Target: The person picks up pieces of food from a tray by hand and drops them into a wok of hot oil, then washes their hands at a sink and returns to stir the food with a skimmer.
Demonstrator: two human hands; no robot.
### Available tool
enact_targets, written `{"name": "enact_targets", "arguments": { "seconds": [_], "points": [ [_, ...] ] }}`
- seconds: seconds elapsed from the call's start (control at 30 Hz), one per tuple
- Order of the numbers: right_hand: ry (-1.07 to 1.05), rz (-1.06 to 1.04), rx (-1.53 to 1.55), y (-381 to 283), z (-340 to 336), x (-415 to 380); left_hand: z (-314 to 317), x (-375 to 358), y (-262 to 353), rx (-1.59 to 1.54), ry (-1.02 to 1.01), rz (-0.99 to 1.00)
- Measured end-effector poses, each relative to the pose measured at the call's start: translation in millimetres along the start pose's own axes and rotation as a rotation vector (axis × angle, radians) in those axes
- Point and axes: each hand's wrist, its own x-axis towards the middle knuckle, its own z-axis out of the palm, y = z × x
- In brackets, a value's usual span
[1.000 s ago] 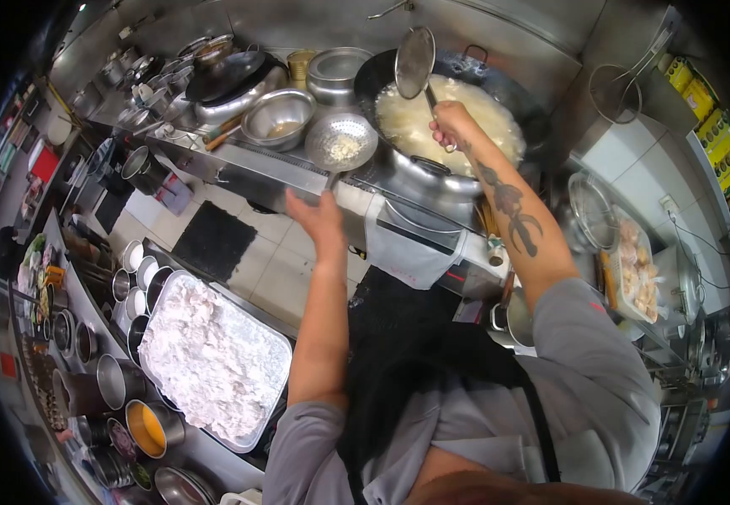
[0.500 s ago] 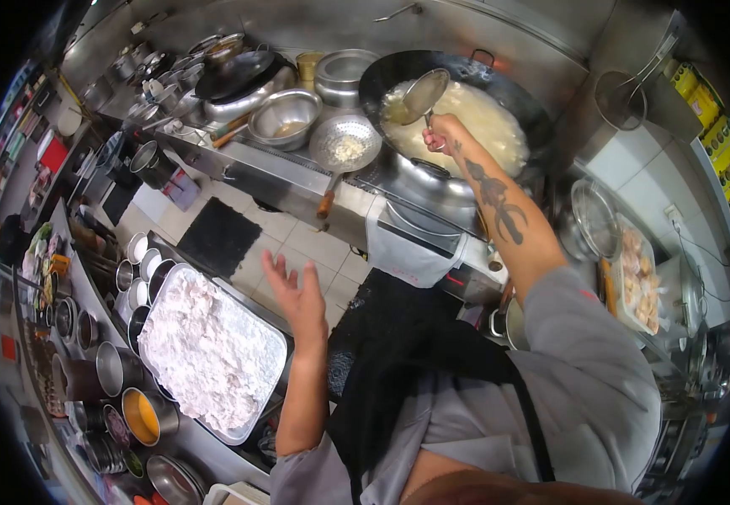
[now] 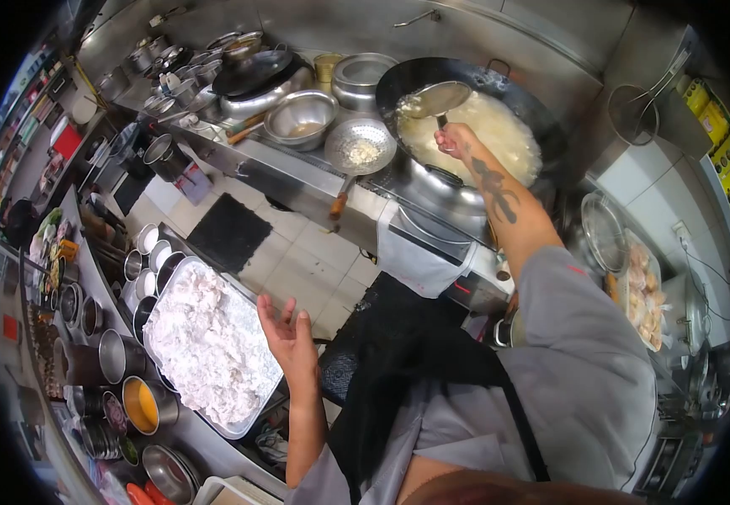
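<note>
My right hand (image 3: 456, 140) is closed around the handle of a round mesh skimmer (image 3: 437, 98), which hangs over the left side of a large black wok (image 3: 533, 109). Pale, foamy oil (image 3: 499, 143) fills much of the wok. My left hand (image 3: 291, 339) is raised with fingers apart and nothing in it, beside the right edge of a metal tray (image 3: 270, 370). Heaped on that tray are white, flour-coated pieces (image 3: 205, 349).
Left of the wok, a perforated ladle (image 3: 361, 147) holding pale bits and a metal bowl (image 3: 300, 118) sit on the stove counter. A strainer (image 3: 633, 114) hangs at the right wall. A pot of yellow liquid (image 3: 141, 406) and several bowls surround the tray.
The skimmer has swung from a steep tilt to a flatter pose over the oil. My left hand has lowered slightly, closer to the tray's edge. The whole view has shifted a little.
</note>
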Motion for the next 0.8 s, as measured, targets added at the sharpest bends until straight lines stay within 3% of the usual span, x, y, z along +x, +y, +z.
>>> {"name": "enact_targets", "arguments": {
  "seconds": [0.2,0.3,0.53,0.8],
  "points": [
    [-0.197,0.023,0.196,9,-29,-33,-4,-6,-1,-0.016,-0.035,-0.011],
    [-0.208,0.041,0.117,8,-42,-51,-2,-5,2,-0.015,-0.052,-0.013],
    [-0.019,0.076,-0.134,10,-63,-89,8,-2,12,-0.022,-0.091,-0.026],
    [-0.190,0.214,-0.117,-11,-65,-129,2,0,15,-0.064,-0.061,-0.007]
  ]
}}
